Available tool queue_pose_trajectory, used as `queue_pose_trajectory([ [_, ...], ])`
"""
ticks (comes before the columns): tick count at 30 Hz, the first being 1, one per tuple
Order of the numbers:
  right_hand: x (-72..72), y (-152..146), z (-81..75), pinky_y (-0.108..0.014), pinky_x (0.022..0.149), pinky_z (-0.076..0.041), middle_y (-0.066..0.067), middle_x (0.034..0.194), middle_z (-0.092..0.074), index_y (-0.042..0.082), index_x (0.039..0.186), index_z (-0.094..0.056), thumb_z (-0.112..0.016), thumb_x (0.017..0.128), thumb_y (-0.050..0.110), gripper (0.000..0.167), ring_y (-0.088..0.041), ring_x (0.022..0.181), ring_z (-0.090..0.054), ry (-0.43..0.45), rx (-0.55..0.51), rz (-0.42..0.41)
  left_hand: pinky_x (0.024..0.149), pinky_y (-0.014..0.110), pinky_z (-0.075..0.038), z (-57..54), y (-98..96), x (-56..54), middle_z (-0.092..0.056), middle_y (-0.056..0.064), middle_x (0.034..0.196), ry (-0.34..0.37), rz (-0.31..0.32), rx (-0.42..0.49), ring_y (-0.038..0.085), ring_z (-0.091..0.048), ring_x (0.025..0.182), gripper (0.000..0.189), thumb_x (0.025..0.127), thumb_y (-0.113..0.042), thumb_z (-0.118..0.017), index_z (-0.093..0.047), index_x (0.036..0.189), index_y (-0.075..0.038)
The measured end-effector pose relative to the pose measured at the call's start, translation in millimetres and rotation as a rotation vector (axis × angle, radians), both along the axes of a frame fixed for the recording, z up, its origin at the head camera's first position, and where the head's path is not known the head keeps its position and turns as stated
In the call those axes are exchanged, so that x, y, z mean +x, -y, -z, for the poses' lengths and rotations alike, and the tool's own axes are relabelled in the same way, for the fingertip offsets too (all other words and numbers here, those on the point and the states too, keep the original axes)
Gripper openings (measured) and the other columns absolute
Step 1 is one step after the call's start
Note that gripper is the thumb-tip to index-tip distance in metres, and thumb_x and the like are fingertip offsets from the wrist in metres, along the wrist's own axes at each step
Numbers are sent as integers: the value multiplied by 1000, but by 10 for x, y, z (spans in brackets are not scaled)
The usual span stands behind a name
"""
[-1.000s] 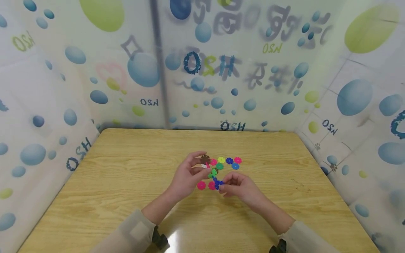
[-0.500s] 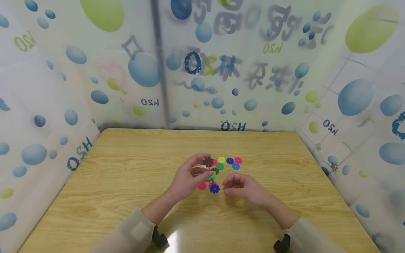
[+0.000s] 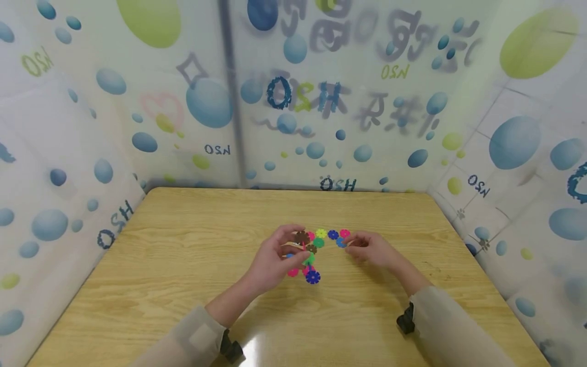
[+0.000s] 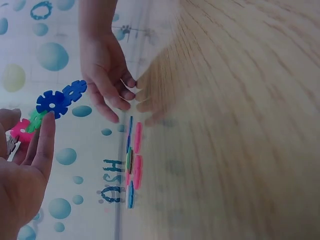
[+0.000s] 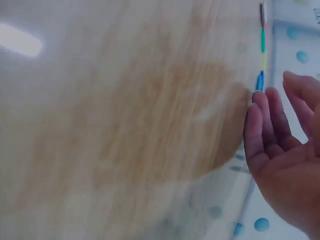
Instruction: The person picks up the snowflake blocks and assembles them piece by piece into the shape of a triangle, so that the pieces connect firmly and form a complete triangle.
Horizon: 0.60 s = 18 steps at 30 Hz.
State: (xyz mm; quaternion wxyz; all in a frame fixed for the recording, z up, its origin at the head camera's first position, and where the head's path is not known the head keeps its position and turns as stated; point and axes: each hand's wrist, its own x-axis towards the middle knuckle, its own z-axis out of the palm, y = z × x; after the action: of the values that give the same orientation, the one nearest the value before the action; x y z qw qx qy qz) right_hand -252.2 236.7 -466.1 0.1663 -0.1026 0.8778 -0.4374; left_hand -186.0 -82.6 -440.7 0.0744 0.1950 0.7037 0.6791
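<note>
My left hand [image 3: 275,262] holds a joined chain of notched snowflake discs [image 4: 52,105] above the table. The chain runs from a brown disc [image 3: 301,237] past pink and green pieces to a dark blue disc [image 3: 313,277] at its near end. Part of it is hidden behind my fingers. My right hand [image 3: 373,251] is at the right end of the loose discs, its fingertips right at a light blue disc [image 3: 340,242]. In the right wrist view its thumb stands apart from the other fingers, which are slightly bent.
Loose notched discs lie on the wooden table [image 3: 183,244], among them a yellow one [image 3: 321,233], a green one [image 3: 318,242] and a pink one [image 3: 345,233]. More pink discs lie beneath the chain. A patterned curtain wall [image 3: 293,153] stands behind the table.
My right hand let go of the chain's dark blue end and moved away right and back to the loose discs. My left hand kept its hold, with the chain's near end swinging slightly.
</note>
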Motion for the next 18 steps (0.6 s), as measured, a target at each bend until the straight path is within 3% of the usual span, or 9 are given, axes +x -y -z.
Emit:
queue_pose_trajectory([
  [8,-84,14,49,-34,86,-53,-9,120,-72,16,139,-75,-76,104,21,36,-22,103,-61,-22,140,-53,83,37,-69,-14,-17,18,-67,18,136,7,3,-21,26,-75,108,57,103,-6,-77,-54,155,-16],
  [14,-69,-9,78,-34,87,-51,-6,112,-70,15,133,-77,-76,104,20,30,-19,99,-60,-32,109,-108,83,32,-68,8,-36,7,-69,18,136,-23,7,-52,27,-76,109,57,103,-8,-77,-54,155,-15],
  [18,-72,-51,75,-34,86,-51,-9,117,-69,15,143,-70,-74,106,23,38,-21,101,-60,4,70,-60,85,30,-67,21,-48,2,-68,23,139,-35,14,-65,26,-76,109,56,104,-11,-77,-55,154,-18],
])
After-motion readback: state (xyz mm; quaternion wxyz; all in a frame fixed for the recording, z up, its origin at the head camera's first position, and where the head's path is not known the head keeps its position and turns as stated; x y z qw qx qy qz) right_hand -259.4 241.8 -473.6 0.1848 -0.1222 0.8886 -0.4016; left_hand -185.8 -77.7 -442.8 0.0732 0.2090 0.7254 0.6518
